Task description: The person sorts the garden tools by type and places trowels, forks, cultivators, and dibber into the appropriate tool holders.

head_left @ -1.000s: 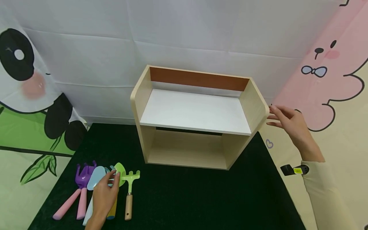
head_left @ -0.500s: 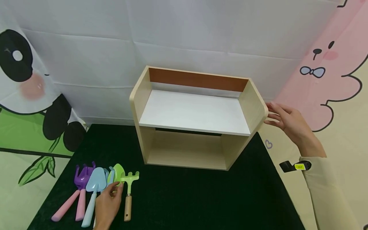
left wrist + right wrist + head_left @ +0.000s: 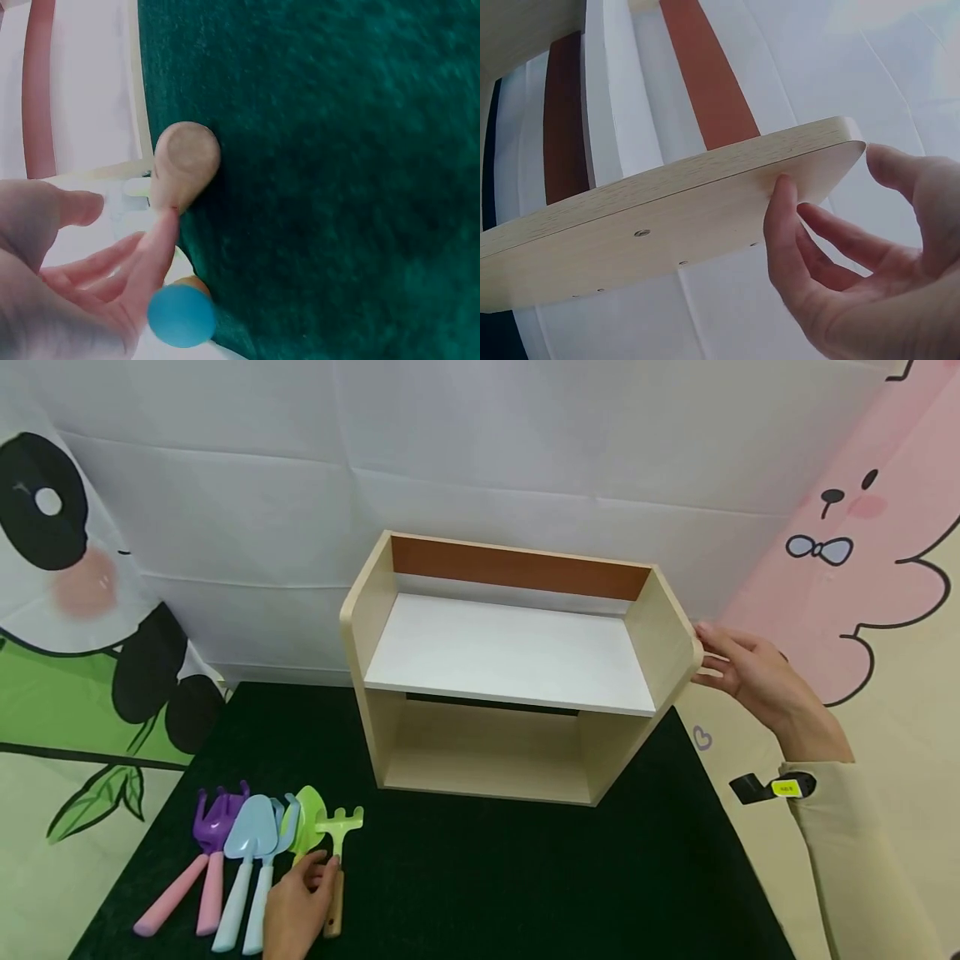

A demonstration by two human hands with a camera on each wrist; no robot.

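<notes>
My left hand (image 3: 300,906) hovers low over the handle of a green trowel (image 3: 307,822), beside a small green rake (image 3: 341,825) with a wooden handle. In the left wrist view, the fingers lie against or close to the wooden handle (image 3: 186,154), the thumb apart; the blue end cap (image 3: 181,315) of another handle shows below. My right hand (image 3: 757,681) is at the right side panel of a wooden shelf unit (image 3: 487,747). In the right wrist view, a fingertip touches the panel's outer face (image 3: 705,210), and the thumb is at its rounded corner.
Left of my left hand lie a light blue trowel (image 3: 253,831), a light blue tool (image 3: 264,893) and a purple fork (image 3: 220,827) with pink handles around it. A dark green cloth (image 3: 487,893) covers the table. A white curtain (image 3: 487,435) hangs behind the shelf.
My left hand has moved right and toward me, from the light blue trowel across to the green tools, uncovering the blue ones. My right hand has shifted slightly at the shelf's side.
</notes>
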